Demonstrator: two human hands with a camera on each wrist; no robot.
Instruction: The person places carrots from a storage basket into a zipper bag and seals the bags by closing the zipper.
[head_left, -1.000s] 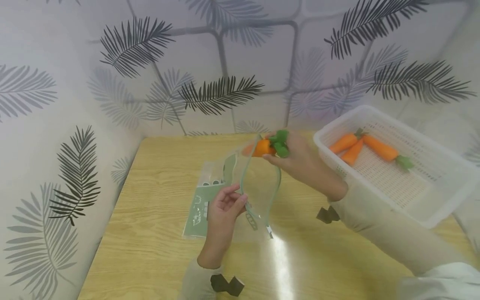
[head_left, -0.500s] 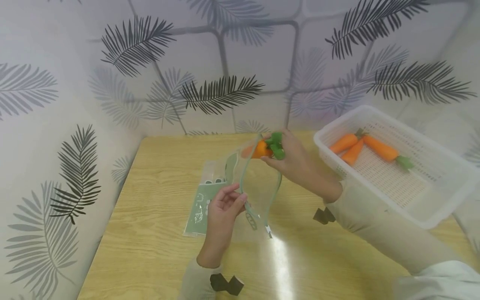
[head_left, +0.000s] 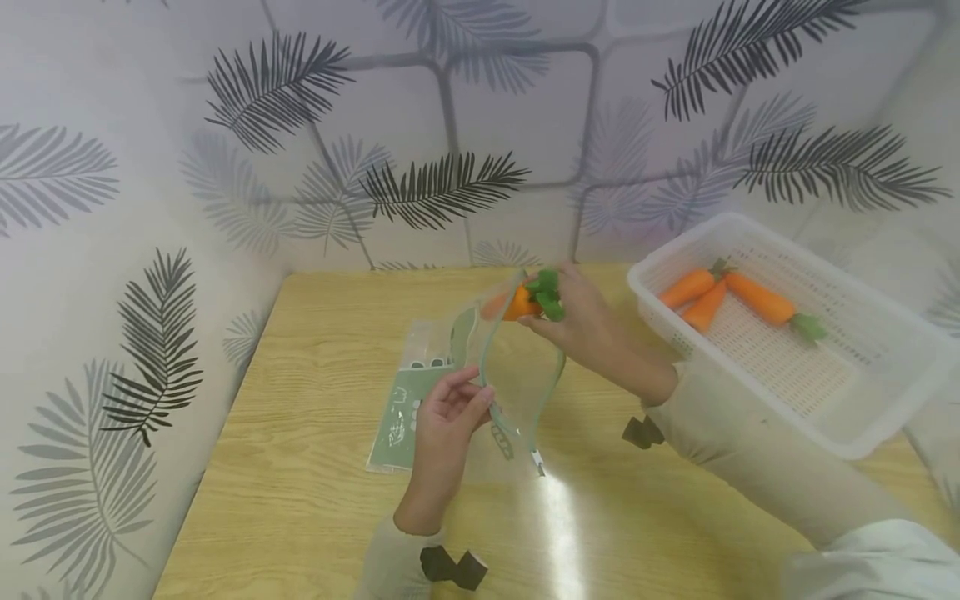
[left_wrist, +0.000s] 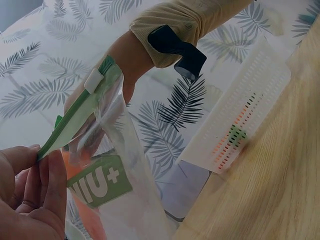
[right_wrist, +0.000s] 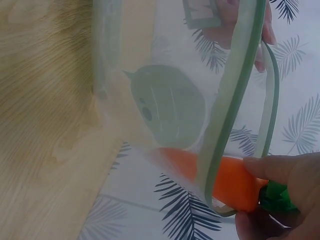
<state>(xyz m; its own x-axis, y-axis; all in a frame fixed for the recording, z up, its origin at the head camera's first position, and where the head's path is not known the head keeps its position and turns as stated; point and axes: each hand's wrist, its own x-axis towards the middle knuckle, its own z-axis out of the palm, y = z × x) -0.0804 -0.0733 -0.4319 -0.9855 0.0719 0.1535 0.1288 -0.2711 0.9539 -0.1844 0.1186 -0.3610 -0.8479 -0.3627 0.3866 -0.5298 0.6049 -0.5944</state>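
A clear zip bag (head_left: pixel 517 375) with a green zip edge and green printing stands with its mouth spread. My left hand (head_left: pixel 446 425) pinches the near side of that edge between thumb and fingers. At the far end of the mouth, my right hand (head_left: pixel 581 312) holds an orange carrot (right_wrist: pixel 235 185) near its green leafy top (head_left: pixel 547 293). The carrot's tip lies inside the bag, seen through the plastic, while its top sticks out. A white slider (left_wrist: pixel 93 80) sits on the zip edge in the left wrist view.
A white perforated basket (head_left: pixel 840 392) on the right holds several carrots (head_left: pixel 761 297). Underneath is a wood-grain table (head_left: pixel 300 400), with a leaf-patterned covering (head_left: pixel 450 108) behind and at the left. A light reflection crosses the front of the table.
My right hand has moved slightly left, bringing the carrot a little farther into the bag. The left hand keeps its pinch and stays almost still.
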